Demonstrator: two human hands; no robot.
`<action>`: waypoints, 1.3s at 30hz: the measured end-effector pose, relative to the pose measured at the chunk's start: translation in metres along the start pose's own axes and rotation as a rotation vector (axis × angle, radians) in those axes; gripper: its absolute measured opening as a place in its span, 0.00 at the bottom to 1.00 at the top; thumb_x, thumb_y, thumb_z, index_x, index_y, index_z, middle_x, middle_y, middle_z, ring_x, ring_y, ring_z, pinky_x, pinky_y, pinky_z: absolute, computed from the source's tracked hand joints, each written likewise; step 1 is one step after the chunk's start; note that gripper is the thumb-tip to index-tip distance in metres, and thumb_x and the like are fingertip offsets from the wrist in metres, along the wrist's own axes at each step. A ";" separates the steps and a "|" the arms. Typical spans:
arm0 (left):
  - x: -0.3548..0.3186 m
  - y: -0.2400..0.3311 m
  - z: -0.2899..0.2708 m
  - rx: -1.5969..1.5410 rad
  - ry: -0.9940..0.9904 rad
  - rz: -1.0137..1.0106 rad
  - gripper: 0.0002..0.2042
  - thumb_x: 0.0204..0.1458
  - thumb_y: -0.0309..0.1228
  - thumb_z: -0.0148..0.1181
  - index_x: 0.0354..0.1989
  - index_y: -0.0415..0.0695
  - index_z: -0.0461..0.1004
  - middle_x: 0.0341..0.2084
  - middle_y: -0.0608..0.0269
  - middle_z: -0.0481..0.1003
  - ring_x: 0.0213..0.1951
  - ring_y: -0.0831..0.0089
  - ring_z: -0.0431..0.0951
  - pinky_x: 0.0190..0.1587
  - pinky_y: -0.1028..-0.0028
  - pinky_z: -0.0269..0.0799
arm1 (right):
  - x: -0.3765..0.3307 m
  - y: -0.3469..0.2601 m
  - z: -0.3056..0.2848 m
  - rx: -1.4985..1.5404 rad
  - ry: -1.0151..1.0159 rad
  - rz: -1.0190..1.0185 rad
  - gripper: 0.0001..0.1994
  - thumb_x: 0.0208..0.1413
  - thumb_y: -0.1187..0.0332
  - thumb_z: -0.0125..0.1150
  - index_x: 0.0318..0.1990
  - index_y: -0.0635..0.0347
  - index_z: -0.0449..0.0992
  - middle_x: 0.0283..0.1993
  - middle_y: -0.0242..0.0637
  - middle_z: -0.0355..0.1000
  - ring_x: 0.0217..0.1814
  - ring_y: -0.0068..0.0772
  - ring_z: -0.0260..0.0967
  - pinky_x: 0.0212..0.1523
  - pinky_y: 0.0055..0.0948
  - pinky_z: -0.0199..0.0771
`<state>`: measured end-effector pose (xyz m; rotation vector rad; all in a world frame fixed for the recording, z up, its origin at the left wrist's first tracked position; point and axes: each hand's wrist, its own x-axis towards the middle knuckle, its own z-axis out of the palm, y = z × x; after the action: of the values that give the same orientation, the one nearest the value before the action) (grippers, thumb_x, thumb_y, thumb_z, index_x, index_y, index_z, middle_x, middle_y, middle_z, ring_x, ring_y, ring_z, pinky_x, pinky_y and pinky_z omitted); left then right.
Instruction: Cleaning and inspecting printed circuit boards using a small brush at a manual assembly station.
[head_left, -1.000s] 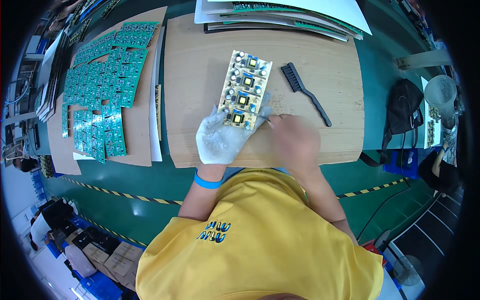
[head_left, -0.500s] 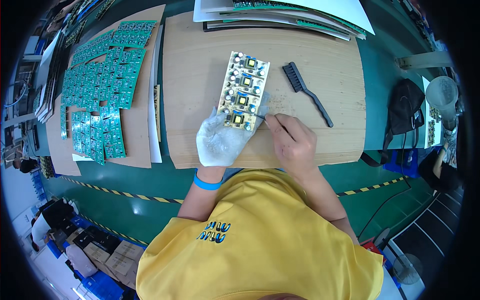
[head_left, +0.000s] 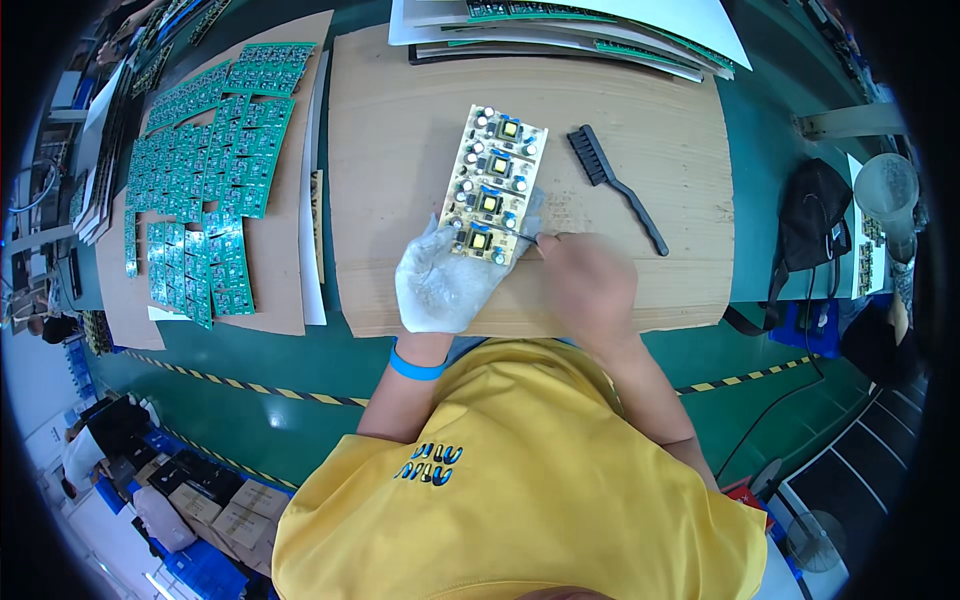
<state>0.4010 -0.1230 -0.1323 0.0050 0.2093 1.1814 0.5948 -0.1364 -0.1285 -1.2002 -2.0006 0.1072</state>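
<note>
My left hand (head_left: pixel 438 285), in a white glove, supports a long pale circuit board (head_left: pixel 482 215) from below and around its near end. The board carries rows of capacitors and transformers with yellow tops, and its far end leans slightly right. My bare right hand (head_left: pixel 592 285) is smeared by motion just right of the board. Closed fingers hold a thin dark pointed tool (head_left: pixel 527 237), its tip at the board's near right part; most of it is hidden. To the right, a black brush (head_left: pixel 625 195) with a curved handle lies on the cardboard (head_left: pixel 390 130).
Many green circuit boards (head_left: pixel 205 160) cover another cardboard sheet at the left. A stack of white sheets (head_left: pixel 570 30) with boards between them stands at the far edge. A black bag (head_left: pixel 812 215) and a clear container (head_left: pixel 884 188) are at the right.
The board has shifted slightly right in my left hand's hold. My right hand has blurred with quick motion, while the tool's tip stays at the board.
</note>
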 end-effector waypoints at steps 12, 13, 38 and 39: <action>0.002 -0.003 0.009 0.006 -0.003 0.040 0.36 0.57 0.31 0.54 0.76 0.38 0.53 0.72 0.39 0.59 0.74 0.39 0.55 0.76 0.43 0.46 | 0.001 -0.014 -0.012 -0.022 0.090 0.034 0.13 0.47 0.82 0.72 0.43 0.64 0.84 0.36 0.38 0.78 0.27 0.35 0.75 0.23 0.29 0.72; 0.002 -0.003 0.009 0.027 0.003 0.054 0.36 0.56 0.31 0.55 0.76 0.39 0.54 0.72 0.40 0.59 0.74 0.40 0.56 0.76 0.43 0.48 | 0.001 -0.017 -0.013 -0.016 0.095 0.033 0.13 0.47 0.82 0.72 0.43 0.64 0.84 0.36 0.38 0.78 0.27 0.34 0.74 0.23 0.29 0.72; -0.003 -0.004 -0.009 0.131 0.076 0.089 0.32 0.55 0.30 0.56 0.71 0.43 0.62 0.67 0.47 0.67 0.68 0.49 0.67 0.69 0.49 0.61 | 0.022 -0.030 -0.007 -0.113 -0.138 0.052 0.16 0.44 0.80 0.67 0.44 0.61 0.84 0.35 0.33 0.74 0.29 0.31 0.75 0.24 0.30 0.75; -0.003 -0.004 -0.008 0.133 0.083 0.091 0.32 0.55 0.30 0.56 0.72 0.43 0.61 0.67 0.47 0.66 0.68 0.49 0.66 0.69 0.49 0.61 | 0.022 -0.029 -0.008 -0.127 -0.163 0.043 0.16 0.44 0.81 0.67 0.44 0.61 0.84 0.35 0.33 0.74 0.29 0.31 0.75 0.25 0.30 0.75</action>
<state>0.4025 -0.1278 -0.1405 0.0832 0.3634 1.2571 0.5735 -0.1376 -0.0972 -1.3522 -2.1506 0.1039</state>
